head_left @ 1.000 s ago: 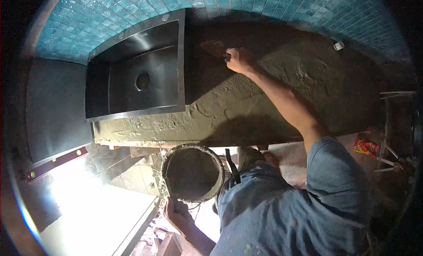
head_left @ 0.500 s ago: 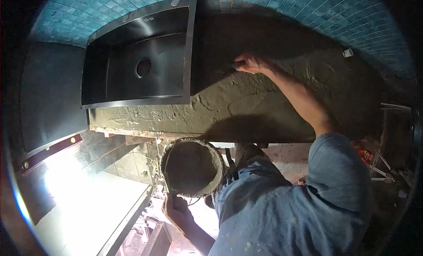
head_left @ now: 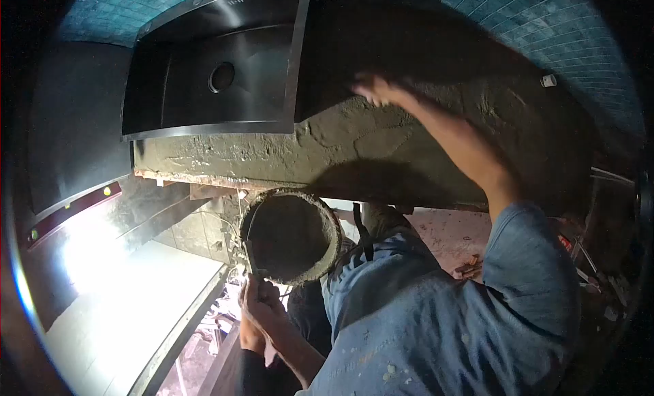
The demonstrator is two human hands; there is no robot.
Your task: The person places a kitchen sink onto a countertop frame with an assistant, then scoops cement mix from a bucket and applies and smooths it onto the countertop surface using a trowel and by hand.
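Note:
My right hand point(head_left: 373, 89) is blurred and closed over the dark, wet mortar surface point(head_left: 259, 154), right of the black sink point(head_left: 252, 93). Whatever it holds is lost in shadow and blur. My left hand point(head_left: 264, 302) is closed at the near rim of a round, mortar-crusted bucket point(head_left: 332, 243), with a thin strip, perhaps the bucket's handle, rising from the fingers. The bucket stands against the counter's front edge, with dark contents inside.
Blue tiles point(head_left: 531, 21) line the back wall, with a small white fitting point(head_left: 549, 81) beside them. A level point(head_left: 75, 215) lies along the dark panel point(head_left: 78, 123) at left. Bare skin and a dark sleeve, whose owner I cannot tell, show below my left hand.
The view has shifted, so the sink and counter sit higher. My right hand has moved right relative to the sink. Skin and a dark sleeve have appeared below my left hand, which stays at the bucket.

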